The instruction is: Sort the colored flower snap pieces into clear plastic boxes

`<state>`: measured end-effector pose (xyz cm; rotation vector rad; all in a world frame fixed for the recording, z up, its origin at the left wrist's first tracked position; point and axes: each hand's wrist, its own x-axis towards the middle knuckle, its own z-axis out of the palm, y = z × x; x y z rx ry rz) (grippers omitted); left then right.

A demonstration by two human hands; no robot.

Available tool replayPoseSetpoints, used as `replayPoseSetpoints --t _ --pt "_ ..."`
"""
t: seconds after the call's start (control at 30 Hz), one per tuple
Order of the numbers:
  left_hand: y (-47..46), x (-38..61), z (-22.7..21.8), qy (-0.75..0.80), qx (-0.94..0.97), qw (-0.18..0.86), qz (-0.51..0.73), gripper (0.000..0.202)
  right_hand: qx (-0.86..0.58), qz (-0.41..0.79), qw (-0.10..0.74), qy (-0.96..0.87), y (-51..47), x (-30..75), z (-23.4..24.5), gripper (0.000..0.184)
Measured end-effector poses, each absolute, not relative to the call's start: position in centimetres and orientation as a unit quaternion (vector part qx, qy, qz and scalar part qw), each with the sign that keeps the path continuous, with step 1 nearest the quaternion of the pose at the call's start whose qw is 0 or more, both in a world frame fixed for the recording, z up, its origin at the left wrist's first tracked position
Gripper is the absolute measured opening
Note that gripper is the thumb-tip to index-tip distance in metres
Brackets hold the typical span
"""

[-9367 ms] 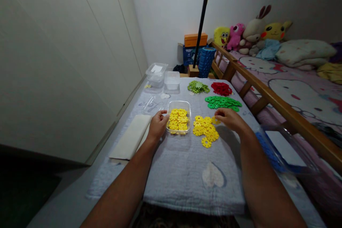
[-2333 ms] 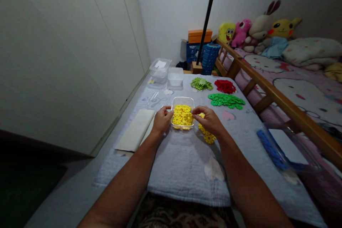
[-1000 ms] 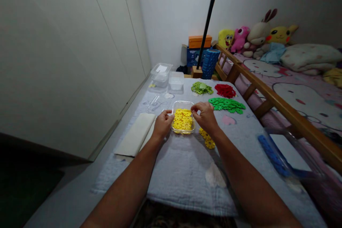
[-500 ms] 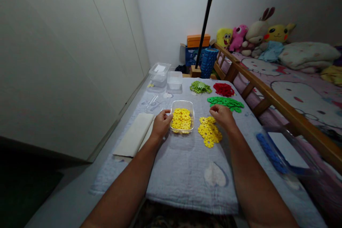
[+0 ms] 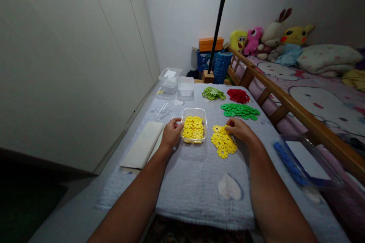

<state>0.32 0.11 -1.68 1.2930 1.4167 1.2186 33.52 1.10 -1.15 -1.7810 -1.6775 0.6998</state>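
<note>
A clear plastic box (image 5: pixel 204 115) filled with yellow flower-shaped discs sits on the pale blue quilted cloth (image 5: pixel 196 182). My left hand (image 5: pixel 171 134) grips the box's left rim, fingers curled round it. To the right of the box lies a loose pile of yellow discs (image 5: pixel 222 142). My right hand (image 5: pixel 241 130) rests at the pile's far edge, fingertips pinched on a yellow disc there.
Light green (image 5: pixel 213 93), red (image 5: pixel 238 95) and dark green (image 5: pixel 240 110) disc piles lie farther back. Two clear tubs (image 5: pixel 176 83) and a clear lid (image 5: pixel 165 112) stand at the back left, with a folded white cloth (image 5: pixel 141 150) nearer. A tub with blue discs (image 5: pixel 302 163) sits right. A wooden bed rail (image 5: pixel 288 100) borders the right side.
My right hand went from above the box back to the loose yellow pile and has settled on its far edge. The left hand stays on the box rim.
</note>
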Motion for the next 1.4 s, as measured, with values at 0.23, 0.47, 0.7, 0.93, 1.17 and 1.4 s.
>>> replayPoseSetpoints --t 0.23,0.47,0.7,0.93,1.17,1.4 --pt "-0.1 0.4 -1.1 0.571 0.512 0.42 0.486 0.044 -0.592 0.289 0.424 -0.621 0.4 29.5 2.8 0.017" --pt "0.0 0.4 -1.4 0.569 0.509 0.425 0.486 0.046 -0.532 0.226 0.418 -0.701 -0.2 23.3 6.0 0.007" --pt "0.1 0.3 -1.4 0.567 0.515 0.419 0.488 0.043 -0.483 0.186 0.37 -0.771 0.3 19.9 6.1 0.008" --pt "0.1 0.4 -1.3 0.571 0.511 0.419 0.487 0.04 -0.53 0.225 0.399 -0.714 -0.7 23.7 5.4 0.014" --pt "0.2 0.2 -1.7 0.566 0.523 0.412 0.487 0.045 -0.66 0.148 0.303 -0.671 -0.1 30.3 1.2 0.008" --pt "0.1 0.2 -1.7 0.566 0.522 0.414 0.485 0.048 -0.674 0.109 0.184 -0.707 0.4 31.8 -1.8 0.006"
